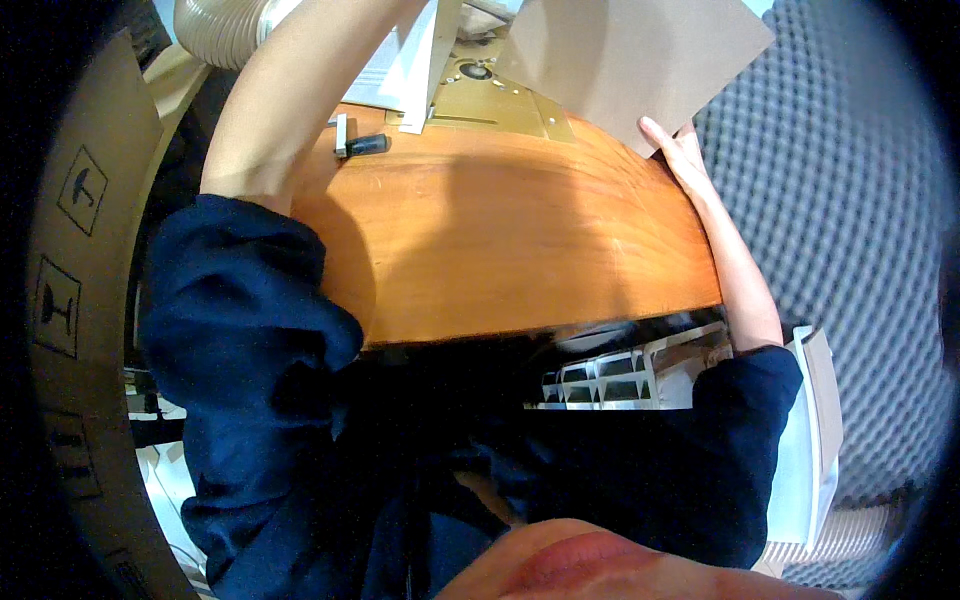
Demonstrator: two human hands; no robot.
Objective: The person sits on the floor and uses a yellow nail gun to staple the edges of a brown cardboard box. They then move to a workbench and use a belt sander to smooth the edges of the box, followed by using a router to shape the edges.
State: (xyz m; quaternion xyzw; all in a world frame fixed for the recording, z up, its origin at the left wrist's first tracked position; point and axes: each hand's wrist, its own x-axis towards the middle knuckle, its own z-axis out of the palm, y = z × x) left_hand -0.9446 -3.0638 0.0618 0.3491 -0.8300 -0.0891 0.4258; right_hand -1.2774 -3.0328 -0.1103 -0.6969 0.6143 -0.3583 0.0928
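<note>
At the upper right, my right hand [683,160] grips the lower corner of a flat brown board [640,60], its thumb lying on the near face. The board is raised and tilted over the far right part of the wooden table [480,240], and its top runs out of view. My left forearm [280,100] stretches up past the top edge, so the left hand cannot be seen. Beyond the table's middle lies a gold-coloured plate [490,108] with a dark round part. White sheets [385,75] stand beside it. A small black and silver object [362,145] rests near my left forearm.
Grey bumpy foam [830,200] lines the right side. A large cardboard box [95,250] stands close on the left. A ribbed hose [220,30] shows at the upper left. Below the table's front edge is a rack with compartments [600,385].
</note>
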